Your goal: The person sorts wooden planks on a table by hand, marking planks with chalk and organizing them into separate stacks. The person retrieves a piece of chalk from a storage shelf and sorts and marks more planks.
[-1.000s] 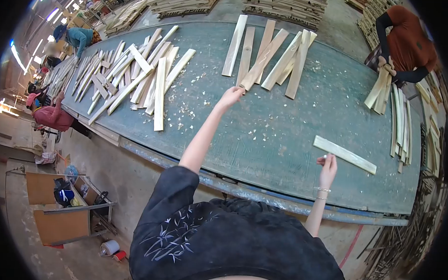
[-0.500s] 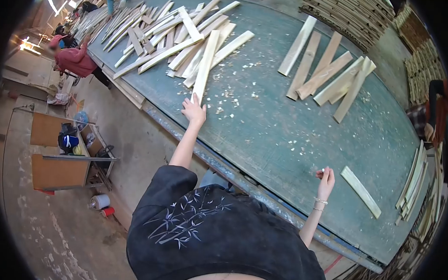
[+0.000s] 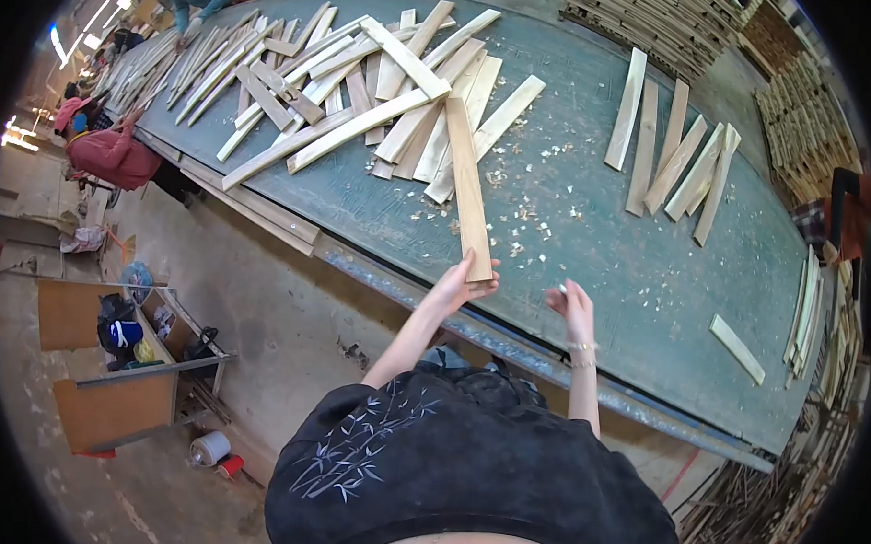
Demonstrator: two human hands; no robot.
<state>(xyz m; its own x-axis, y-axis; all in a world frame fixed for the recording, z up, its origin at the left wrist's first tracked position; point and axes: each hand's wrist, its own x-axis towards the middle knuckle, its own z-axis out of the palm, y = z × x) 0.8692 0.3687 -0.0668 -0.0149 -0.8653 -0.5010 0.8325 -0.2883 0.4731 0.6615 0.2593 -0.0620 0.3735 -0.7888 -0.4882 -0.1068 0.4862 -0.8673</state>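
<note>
L hand [image 3: 464, 284] grips near end of a board [image 3: 468, 192], far end twd the pile [image 3: 359, 130]. R hand [image 3: 575, 313] half-curled over table [image 3: 600, 244]; can't tell if it's gripping smth.

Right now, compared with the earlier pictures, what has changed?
The left hand has let go of one of the fanned slats, moved left to the pile, and now holds a slat drawn toward the person. The right hand has moved left, away from the lone slat. The lone slat and fanned slats stay on the table.
</note>
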